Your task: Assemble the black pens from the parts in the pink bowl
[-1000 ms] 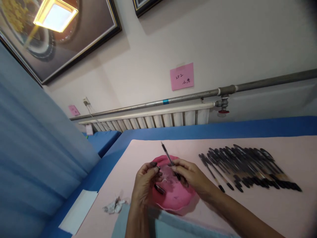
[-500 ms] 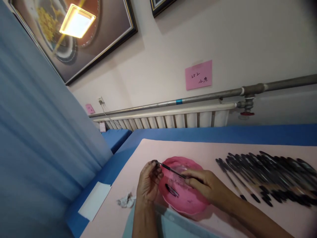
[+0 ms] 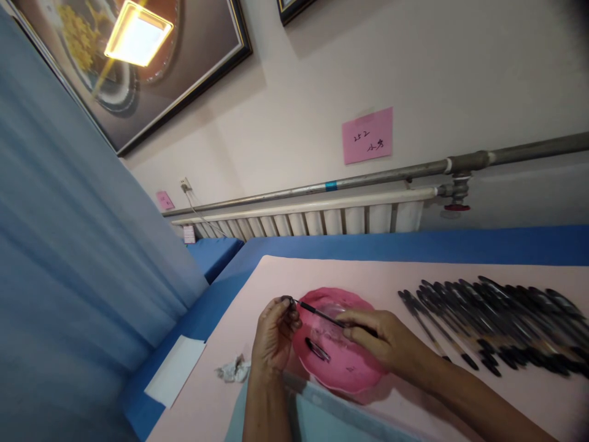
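My right hand is closed round a slim dark rod like a pen, with a thicker black sleeve and a thin tip pointing left. That tip meets a small dark piece pinched between the fingertips of my left hand; what the piece is, I cannot make out. Both hands are over or beside a pink scalloped bowl. Inside the bowl lie a dark, pen-cap-like piece and some clear, crumpled-looking material.
Many black, pen-like sticks lie in a row on the pink sheet at right. A crumpled tissue and white paper are at left. Behind the blue table runs a radiator; a blue curtain hangs left.
The whole view has shifted very slightly. Both hands keep their holds, and the tip of the rod stays at the small dark piece.
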A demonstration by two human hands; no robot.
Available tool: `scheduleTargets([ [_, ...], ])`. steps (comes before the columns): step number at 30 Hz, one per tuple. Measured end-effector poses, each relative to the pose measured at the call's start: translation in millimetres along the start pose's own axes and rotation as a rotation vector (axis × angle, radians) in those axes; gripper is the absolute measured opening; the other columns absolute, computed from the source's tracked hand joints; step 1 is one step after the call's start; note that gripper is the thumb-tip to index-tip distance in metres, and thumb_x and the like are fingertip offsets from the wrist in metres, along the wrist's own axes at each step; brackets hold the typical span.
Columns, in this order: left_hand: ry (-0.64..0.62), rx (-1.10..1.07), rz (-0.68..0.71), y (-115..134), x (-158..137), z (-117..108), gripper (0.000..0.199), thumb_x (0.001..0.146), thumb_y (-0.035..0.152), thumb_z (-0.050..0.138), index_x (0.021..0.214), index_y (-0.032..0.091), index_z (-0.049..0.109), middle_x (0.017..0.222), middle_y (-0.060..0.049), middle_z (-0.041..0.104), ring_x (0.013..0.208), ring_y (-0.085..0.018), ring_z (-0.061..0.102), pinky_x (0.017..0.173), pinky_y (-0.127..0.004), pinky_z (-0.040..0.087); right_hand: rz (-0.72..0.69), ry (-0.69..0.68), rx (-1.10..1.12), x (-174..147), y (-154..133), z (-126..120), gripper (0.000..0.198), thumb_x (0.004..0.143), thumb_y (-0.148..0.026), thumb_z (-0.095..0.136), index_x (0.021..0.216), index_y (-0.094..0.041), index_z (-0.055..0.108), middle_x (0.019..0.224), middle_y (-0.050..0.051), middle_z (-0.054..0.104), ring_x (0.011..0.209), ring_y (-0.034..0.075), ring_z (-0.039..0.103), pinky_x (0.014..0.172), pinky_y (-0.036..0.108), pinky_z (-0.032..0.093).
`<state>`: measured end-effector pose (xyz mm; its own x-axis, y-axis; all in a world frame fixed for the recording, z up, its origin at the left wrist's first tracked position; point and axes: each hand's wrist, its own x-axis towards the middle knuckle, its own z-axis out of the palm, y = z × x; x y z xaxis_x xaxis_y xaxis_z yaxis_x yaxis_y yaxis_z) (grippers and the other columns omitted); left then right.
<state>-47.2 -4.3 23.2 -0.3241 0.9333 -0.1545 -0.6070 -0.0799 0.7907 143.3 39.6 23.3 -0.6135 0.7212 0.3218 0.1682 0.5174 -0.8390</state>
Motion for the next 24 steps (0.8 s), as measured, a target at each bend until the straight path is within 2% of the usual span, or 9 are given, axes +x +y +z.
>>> scheduleTargets([
  [8, -0.013, 0.087, 0.024, 0, -1, -1, 0.024, 0.055, 0.025, 0.074, 0.068, 0.013, 0.058, 0.059, 0.001, 0.059, 0.050, -0.007, 0.052, 0.048, -0.019, 0.037, -0.025, -0.016, -0.031, 0, -1, -3, 0.023, 0.073, -0.018, 0.050, 0.083, -0.023, 0.070, 0.078, 0.001, 0.071, 0.071, 0.020, 0.062, 0.067, 0.029, 0.046],
  [12, -0.005, 0.158, 0.037, -2, 0, -4, 0.025, 0.053, 0.025, 0.074, 0.069, 0.012, 0.060, 0.057, 0.002, 0.058, 0.049, -0.007, 0.051, 0.048, -0.019, 0.037, -0.073, -0.022, -0.138, 0, -1, -7, 0.025, 0.073, -0.017, 0.049, 0.084, -0.025, 0.070, 0.080, 0.001, 0.071, 0.070, 0.019, 0.062, 0.068, 0.030, 0.047],
  [18, 0.042, 0.193, 0.040, -5, 4, -5, 0.029, 0.052, 0.023, 0.076, 0.074, 0.011, 0.062, 0.057, 0.002, 0.058, 0.048, -0.006, 0.052, 0.047, -0.019, 0.039, -0.107, -0.084, -0.318, -1, 0, -4, 0.028, 0.076, -0.015, 0.047, 0.091, -0.024, 0.068, 0.087, 0.004, 0.070, 0.081, 0.022, 0.063, 0.076, 0.034, 0.046],
  [24, 0.144, 0.073, 0.086, -7, 5, -1, 0.031, 0.051, 0.018, 0.078, 0.077, 0.013, 0.061, 0.061, 0.001, 0.061, 0.049, -0.006, 0.053, 0.047, -0.017, 0.041, -0.088, 0.021, -0.223, -3, 2, 14, 0.019, 0.082, -0.024, 0.048, 0.092, -0.022, 0.065, 0.094, 0.006, 0.068, 0.087, 0.023, 0.061, 0.076, 0.037, 0.046],
])
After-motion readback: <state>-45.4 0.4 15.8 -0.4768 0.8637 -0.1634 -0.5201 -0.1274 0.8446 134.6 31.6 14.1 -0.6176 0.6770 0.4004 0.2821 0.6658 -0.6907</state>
